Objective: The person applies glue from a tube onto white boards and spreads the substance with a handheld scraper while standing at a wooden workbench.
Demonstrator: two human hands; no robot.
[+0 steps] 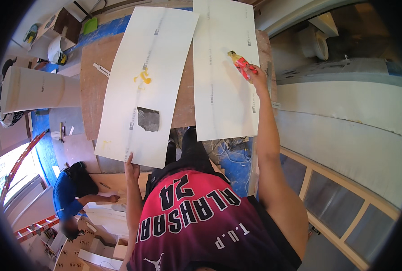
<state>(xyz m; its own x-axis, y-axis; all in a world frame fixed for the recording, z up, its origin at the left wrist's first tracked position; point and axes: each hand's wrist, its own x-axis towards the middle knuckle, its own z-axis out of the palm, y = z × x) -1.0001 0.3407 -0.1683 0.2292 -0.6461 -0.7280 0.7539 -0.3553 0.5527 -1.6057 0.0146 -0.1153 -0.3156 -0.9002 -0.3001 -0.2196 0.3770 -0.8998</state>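
Observation:
My right hand (259, 79) grips a plastic bottle with a red label (243, 66), holding yellowish contents. The bottle is tilted over the right white laminate sheet (226, 111), its dark-tipped end pointing up and left. With the thumb on top, my left hand (132, 168) holds the near edge of the left laminate sheet (160, 61). Yellow glue-like blobs (143, 79) lie on that sheet. Closer to me, a dark, ragged-edged flat piece (148, 119) rests on it. Both sheets bear printed marks and lie on a plywood worktable (184, 98), overhanging its near edge.
A utility knife (102, 69) lies beside the left sheet. A person in blue (65, 189) works at the lower left, near an orange ladder (18, 162). Cables (233, 147) run under the table. A wooden frame (333, 200) stands at the right.

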